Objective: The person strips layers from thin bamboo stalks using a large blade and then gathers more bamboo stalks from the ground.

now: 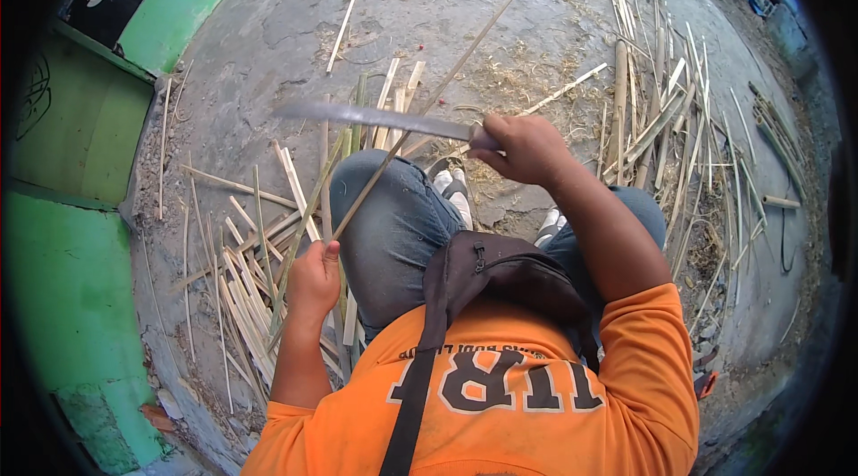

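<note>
My right hand [527, 151] is closed round the handle of a machete [380, 119], whose long, slightly curved blade points left. The blade crosses over a long, thin bamboo strip [483, 36]; whether the two touch I cannot tell. My left hand [315, 278] grips the strip's near end beside my left knee, thumb on top. From there the strip slants up and away to the far right, passing over the knee. Beside and under my left hand lies a pile of split bamboo pieces [246, 293], pale and green.
More bamboo poles and strips [661, 118] lie to the right of my legs. Pale shavings [509, 87] litter the concrete floor [277, 38]. A green wall [67, 297] stands on the left. A black bag [500, 275] rests across my lap. People sit at the far right.
</note>
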Motion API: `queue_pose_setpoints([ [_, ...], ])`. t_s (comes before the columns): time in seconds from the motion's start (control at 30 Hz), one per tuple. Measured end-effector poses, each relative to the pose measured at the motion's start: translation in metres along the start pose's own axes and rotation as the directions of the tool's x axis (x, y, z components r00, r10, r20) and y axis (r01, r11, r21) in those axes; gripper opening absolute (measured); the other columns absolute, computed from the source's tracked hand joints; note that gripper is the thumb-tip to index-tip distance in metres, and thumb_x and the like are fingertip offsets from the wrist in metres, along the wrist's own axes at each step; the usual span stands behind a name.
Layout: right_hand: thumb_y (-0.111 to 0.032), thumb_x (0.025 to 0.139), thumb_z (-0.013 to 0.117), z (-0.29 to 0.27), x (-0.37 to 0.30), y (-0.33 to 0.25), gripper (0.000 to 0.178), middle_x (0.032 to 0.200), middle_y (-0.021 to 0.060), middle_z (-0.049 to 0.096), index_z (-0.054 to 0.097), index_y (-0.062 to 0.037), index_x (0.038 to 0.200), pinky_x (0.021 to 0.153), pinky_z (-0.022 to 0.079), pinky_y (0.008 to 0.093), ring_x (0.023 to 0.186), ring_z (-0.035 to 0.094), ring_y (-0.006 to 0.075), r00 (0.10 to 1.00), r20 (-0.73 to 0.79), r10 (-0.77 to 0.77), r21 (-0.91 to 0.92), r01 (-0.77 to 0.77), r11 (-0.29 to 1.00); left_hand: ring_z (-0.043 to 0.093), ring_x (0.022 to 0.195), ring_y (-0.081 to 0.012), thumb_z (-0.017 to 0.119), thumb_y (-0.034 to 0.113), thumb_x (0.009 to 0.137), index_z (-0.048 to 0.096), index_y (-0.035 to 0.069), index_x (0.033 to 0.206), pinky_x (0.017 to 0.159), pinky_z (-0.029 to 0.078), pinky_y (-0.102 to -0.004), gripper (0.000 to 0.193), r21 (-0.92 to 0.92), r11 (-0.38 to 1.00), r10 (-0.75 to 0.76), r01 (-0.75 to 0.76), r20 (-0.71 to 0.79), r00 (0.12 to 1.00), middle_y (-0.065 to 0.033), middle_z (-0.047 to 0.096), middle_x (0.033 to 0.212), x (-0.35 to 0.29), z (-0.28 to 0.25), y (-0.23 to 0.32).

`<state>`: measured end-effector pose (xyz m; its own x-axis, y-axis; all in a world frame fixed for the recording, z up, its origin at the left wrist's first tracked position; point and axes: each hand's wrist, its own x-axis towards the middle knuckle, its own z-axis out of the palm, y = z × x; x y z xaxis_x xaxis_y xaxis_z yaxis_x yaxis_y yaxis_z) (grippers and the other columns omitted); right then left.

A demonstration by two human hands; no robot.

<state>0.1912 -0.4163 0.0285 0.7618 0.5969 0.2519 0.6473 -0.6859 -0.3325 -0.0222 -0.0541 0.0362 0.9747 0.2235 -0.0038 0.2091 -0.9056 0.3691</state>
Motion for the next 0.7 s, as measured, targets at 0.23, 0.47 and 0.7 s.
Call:
queue_pose_setpoints([
  [0.23,-0.051,0.096,0.070,-0.001,0.011,0.047,0.042,0.081,0.0146,0.072,0.060,-0.0100,0.092,0.067,0.055,0.0505,0.076,0.071,0.0403,0.967,-0.114,0.228,0.062,-0.222,0.973,0.060,0.074,-0.0551,0.044,0.053,0.110,0.055,0.001,0.084,0.062,0.043,-0.0588,0.059,-0.016,0.999,0.043,-0.044,-0.041,0.998,-0.0279,0.061,0.072,0.002,0.008,-0.005],
  [0.47,-0.053,0.095,0.069,0.004,0.007,0.018,0.044,0.081,0.0144,0.071,0.059,-0.0110,0.096,0.065,0.055,0.0518,0.075,0.071,0.0401,0.993,-0.086,0.079,-0.035,-0.082,0.996,0.061,0.072,-0.0546,0.044,0.056,0.109,0.055,0.003,0.085,0.061,0.043,-0.0603,0.059,0.016,0.997,0.070,-0.070,-0.042,0.997,-0.0273,0.061,0.070,0.001,0.010,-0.018],
  [0.7,-0.052,0.095,0.070,0.005,0.013,0.063,0.042,0.084,0.0130,0.072,0.060,-0.0120,0.096,0.067,0.057,0.0481,0.077,0.072,0.0388,0.949,-0.213,0.234,0.026,-0.234,0.972,0.060,0.071,-0.0544,0.044,0.056,0.109,0.055,0.003,0.086,0.061,0.043,-0.0602,0.059,-0.054,0.993,0.099,-0.102,-0.063,0.993,-0.0269,0.061,0.070,0.003,0.019,-0.021],
])
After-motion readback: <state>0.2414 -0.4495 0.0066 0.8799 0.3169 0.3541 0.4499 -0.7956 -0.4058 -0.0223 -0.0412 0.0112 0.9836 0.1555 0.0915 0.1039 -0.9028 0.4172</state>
